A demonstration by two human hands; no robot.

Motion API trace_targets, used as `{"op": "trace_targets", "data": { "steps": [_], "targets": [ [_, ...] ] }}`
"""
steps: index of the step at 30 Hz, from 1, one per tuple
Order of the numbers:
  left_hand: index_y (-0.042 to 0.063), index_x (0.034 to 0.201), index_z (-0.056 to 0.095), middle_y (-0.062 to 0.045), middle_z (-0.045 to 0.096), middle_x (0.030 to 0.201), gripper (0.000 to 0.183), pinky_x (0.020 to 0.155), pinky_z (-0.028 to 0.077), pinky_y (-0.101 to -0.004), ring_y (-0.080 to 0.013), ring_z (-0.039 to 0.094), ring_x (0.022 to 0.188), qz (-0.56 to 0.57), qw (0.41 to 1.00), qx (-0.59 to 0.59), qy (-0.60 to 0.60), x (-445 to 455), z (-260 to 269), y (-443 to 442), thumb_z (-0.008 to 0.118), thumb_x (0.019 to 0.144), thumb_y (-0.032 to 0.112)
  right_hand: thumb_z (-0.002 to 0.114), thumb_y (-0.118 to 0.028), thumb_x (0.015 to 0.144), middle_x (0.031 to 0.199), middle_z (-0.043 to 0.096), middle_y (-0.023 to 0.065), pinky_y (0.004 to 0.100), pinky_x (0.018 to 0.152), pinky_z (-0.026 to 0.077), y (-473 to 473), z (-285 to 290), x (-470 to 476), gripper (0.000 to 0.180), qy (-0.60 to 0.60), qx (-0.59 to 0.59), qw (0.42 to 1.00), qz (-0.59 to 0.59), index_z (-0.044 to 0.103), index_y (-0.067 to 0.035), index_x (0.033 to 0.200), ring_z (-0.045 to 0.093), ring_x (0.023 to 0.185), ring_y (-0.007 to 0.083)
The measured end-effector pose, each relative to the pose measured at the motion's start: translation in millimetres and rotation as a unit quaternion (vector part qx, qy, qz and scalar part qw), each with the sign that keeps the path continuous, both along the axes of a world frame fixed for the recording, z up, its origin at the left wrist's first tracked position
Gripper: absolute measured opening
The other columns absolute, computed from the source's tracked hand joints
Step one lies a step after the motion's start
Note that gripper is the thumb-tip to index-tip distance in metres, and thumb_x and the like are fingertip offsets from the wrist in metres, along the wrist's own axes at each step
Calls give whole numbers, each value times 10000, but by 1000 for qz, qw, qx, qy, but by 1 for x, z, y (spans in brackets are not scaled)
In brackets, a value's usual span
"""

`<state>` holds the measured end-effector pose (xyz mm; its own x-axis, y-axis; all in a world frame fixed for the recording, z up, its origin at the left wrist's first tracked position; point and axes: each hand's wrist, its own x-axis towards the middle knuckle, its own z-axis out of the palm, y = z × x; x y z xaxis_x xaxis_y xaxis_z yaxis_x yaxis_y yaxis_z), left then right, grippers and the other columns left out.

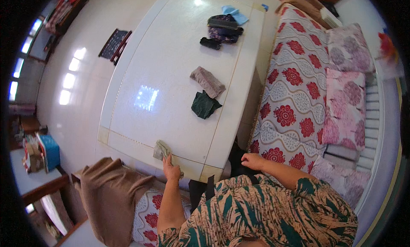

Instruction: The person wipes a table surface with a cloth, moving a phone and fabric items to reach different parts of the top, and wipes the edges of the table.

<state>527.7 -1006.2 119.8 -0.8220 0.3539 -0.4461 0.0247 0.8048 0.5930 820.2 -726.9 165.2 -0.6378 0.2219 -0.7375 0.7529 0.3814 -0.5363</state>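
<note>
My left hand (172,170) is at the near edge of a white table with gold inlay lines (166,77). It grips a grey-green cloth (161,150), which lies against the tabletop and shows on both sides of the hand. My right hand (252,161) hangs beside the table's near right corner, close to my body. Its fingers are curled and nothing shows in them. Farther up the table a dark green cloth (206,104) lies crumpled, touching a folded greyish-pink cloth (208,81).
Toward the far right of the table lie a dark patterned fabric bag (224,28), a small black item (210,43) and a light blue cloth (235,14). Along the right stands a sofa with a red-flowered cover (290,87). A brown blanket (109,195) drapes over the seat at left.
</note>
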Motion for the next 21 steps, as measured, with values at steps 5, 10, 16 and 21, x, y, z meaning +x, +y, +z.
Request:
{"op": "trace_targets", "data": {
  "steps": [5,10,16,21],
  "targets": [
    [79,1305,543,-217,324,1490,672,1081,353,-353,-365,371,1346,87,994,-70,12,29,12,33,573,645,-46,630,-277,846,983,662,174,436,801,499,87,-3,-7,306,-24,24,997,72,628,-33,1031,628,938,352],
    [105,1321,537,-198,303,1507,672,1065,376,-349,-338,375,1349,80,994,-69,-23,62,15,54,589,665,-26,646,-214,809,988,643,193,435,822,492,146,0,-45,327,15,148,985,88,606,-18,1068,617,949,363],
    [110,1310,555,-175,303,1515,650,1055,387,-347,-331,384,1344,111,991,-61,-31,85,18,77,566,682,-54,663,-242,802,1098,565,183,460,861,472,136,-4,-131,525,168,180,955,164,499,-110,1283,564,1011,378],
    [125,1323,552,-131,294,1533,673,1009,430,-337,-306,397,1343,108,991,-72,-20,83,23,76,548,682,-81,664,-308,826,1207,531,189,494,905,441,127,23,-212,706,129,237,945,183,341,-110,1421,538,1082,379]
  ]
}}
